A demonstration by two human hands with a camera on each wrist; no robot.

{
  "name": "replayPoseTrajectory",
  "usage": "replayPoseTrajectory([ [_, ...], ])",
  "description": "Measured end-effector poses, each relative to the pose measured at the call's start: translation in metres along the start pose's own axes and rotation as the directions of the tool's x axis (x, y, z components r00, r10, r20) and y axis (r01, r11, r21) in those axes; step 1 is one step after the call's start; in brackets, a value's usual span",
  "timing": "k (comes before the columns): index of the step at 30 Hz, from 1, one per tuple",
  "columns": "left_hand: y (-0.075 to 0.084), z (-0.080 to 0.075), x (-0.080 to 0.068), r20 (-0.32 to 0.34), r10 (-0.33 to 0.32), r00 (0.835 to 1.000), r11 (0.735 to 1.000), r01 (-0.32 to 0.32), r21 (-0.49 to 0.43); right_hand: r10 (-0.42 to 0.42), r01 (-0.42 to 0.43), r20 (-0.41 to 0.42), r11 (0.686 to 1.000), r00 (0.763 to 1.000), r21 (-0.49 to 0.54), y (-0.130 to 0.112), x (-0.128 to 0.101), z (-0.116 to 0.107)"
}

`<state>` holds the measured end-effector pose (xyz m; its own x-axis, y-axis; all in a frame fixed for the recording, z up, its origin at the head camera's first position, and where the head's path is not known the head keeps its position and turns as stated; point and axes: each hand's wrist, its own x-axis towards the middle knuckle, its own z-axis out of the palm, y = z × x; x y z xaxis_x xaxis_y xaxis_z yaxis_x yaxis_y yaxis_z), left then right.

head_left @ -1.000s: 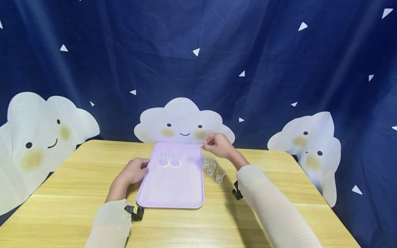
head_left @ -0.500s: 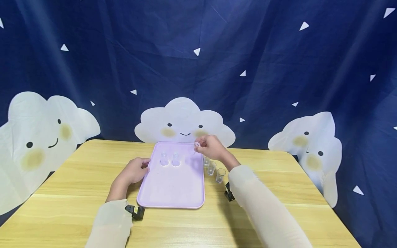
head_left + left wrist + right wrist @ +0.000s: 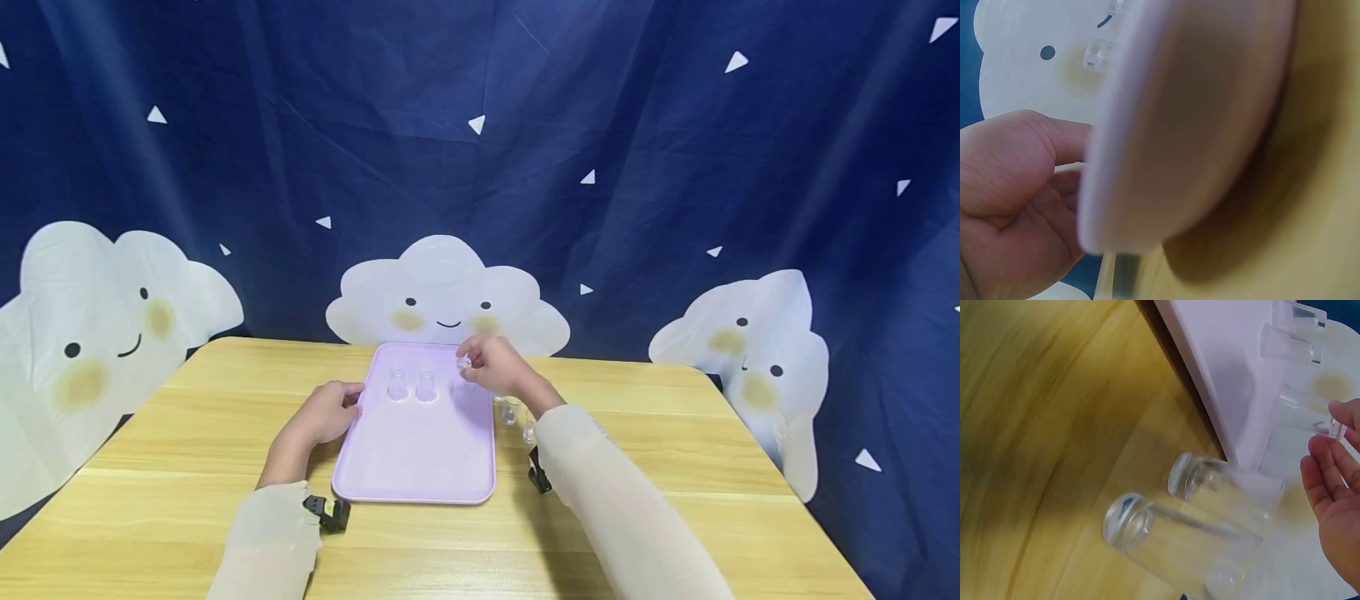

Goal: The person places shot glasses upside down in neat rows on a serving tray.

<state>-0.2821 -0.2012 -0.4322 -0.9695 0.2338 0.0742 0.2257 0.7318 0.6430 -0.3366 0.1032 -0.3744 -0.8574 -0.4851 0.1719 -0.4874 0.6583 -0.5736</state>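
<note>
My right hand [image 3: 495, 367] pinches a small clear shot glass [image 3: 464, 363] by its thick base, with the mouth pointing down. It is over the far right part of a light purple tray [image 3: 412, 450]. Two more shot glasses, one [image 3: 397, 384] left of the other [image 3: 426, 385], stand upside down on the tray's far half. At the tray's left edge, my left hand [image 3: 327, 412] holds the rim; its fingertips are hidden behind the rim in the left wrist view. The right wrist view shows the held glass's walls [image 3: 1304, 406] close over the tray.
Beside the tray's right edge, upright shot glasses stand in a slanting row on the wooden table [image 3: 637, 467]; the nearest glass [image 3: 529, 428] is partly behind the right wrist. A dark blue curtain [image 3: 450, 167] with smiling clouds hangs behind the table.
My right hand has carried the shot glass left from the tray's far right corner and lowered it, turning it mouth down. My left hand and the tray have stayed put.
</note>
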Motion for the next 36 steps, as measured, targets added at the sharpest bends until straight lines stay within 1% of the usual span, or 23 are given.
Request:
replayPoseTrajectory([
  [4, 0.0, 0.0, 0.0, 0.001, -0.005, 1.0, 1.0, 0.005, -0.002, 0.001, -0.001, 0.013, 1.0, 1.0, -0.022, 0.0, 0.002, 0.005],
  [10, 0.0, 0.001, 0.0, 0.002, -0.017, 1.0, 1.0, 0.017, -0.005, 0.027, -0.025, 0.04, 0.998, 0.999, -0.056, -0.005, 0.004, 0.01],
  [22, 0.0, 0.0, 0.0, 0.005, -0.013, 1.0, 1.0, 0.013, -0.008, -0.004, 0.009, 0.047, 0.994, 0.999, -0.113, -0.006, 0.005, 0.018],
  [28, 0.001, 0.0, 0.0, 0.005, -0.023, 1.0, 1.0, 0.023, -0.01, 0.003, 0.005, 0.063, 0.992, 0.998, -0.129, -0.006, 0.005, 0.019],
  [36, 0.0, 0.0, 0.0, 0.006, -0.02, 1.0, 1.0, 0.02, 0.0, 0.007, 0.003, 0.068, 0.99, 0.998, -0.142, -0.006, 0.006, 0.019],
])
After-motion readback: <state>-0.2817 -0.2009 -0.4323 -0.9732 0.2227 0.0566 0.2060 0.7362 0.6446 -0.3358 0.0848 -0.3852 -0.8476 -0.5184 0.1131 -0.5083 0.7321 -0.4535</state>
